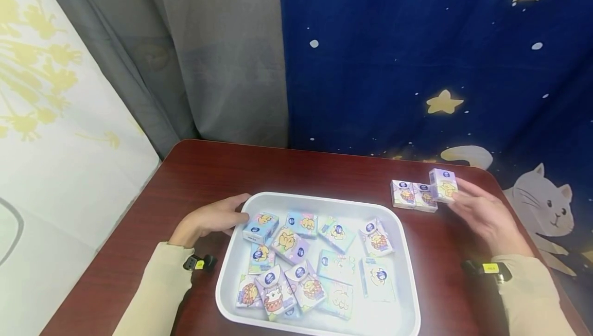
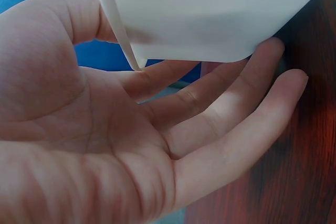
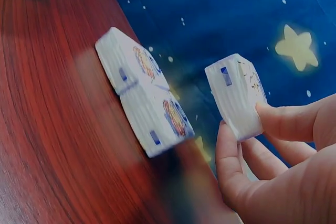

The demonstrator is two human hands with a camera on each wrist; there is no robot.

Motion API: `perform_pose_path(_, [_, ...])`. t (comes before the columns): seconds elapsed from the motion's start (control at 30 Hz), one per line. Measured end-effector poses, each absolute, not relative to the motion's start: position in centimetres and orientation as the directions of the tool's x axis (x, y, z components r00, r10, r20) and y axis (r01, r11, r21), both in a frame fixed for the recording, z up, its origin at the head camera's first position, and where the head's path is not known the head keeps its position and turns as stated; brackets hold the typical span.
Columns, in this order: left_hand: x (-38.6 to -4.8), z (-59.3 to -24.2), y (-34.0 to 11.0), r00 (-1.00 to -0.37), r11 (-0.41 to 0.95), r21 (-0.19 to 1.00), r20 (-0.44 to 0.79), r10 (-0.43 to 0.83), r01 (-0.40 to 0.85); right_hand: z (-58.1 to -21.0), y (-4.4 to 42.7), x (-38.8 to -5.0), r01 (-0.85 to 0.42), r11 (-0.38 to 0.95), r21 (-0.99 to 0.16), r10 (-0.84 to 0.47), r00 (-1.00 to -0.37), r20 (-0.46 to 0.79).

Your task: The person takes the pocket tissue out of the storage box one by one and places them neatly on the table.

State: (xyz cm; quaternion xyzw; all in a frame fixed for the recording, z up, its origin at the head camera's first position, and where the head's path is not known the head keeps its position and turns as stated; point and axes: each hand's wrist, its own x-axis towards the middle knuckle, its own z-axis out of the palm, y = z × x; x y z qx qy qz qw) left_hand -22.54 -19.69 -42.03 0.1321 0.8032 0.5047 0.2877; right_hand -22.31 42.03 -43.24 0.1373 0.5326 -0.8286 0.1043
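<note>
My right hand (image 1: 484,217) pinches a small purple-and-white tissue pack (image 1: 443,185) between thumb and fingers. In the right wrist view that pack (image 3: 236,98) is held off the table, beside two similar tissue packs (image 3: 149,95) lying end to end on the wood. My left hand (image 1: 213,220) holds the upper left corner of a white plastic tray (image 1: 315,200). In the left wrist view, the thumb goes over the rim of the tray (image 2: 210,24) and the fingers curl below it outside. Several blue, green and purple tissue packs (image 1: 290,245) lie loosely in the tray, some overlapping.
The dark red wooden table (image 1: 278,169) has rounded far corners. Behind it hang a grey curtain (image 1: 231,68) and a blue star-patterned curtain (image 1: 361,68). A white cloth with yellow flower prints (image 1: 55,120) is at the left. Each wrist wears a small black camera.
</note>
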Motion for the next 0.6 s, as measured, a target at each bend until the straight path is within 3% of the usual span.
perform_pose_path(0.37, [-22.6,-42.1,-19.8,-0.797,0.449,0.89,-0.326,0.508,-0.078,-43.7,44.0,-21.8,0.383,-0.432,-0.816,0.036,-0.897,-0.44])
perform_pose_path(0.6, [-22.5,-42.0,-19.8,-0.798,0.457,0.886,-0.328,0.505,-0.076,-44.9,44.4,-21.6,0.393,-0.246,-0.886,0.144,-0.889,-0.435])
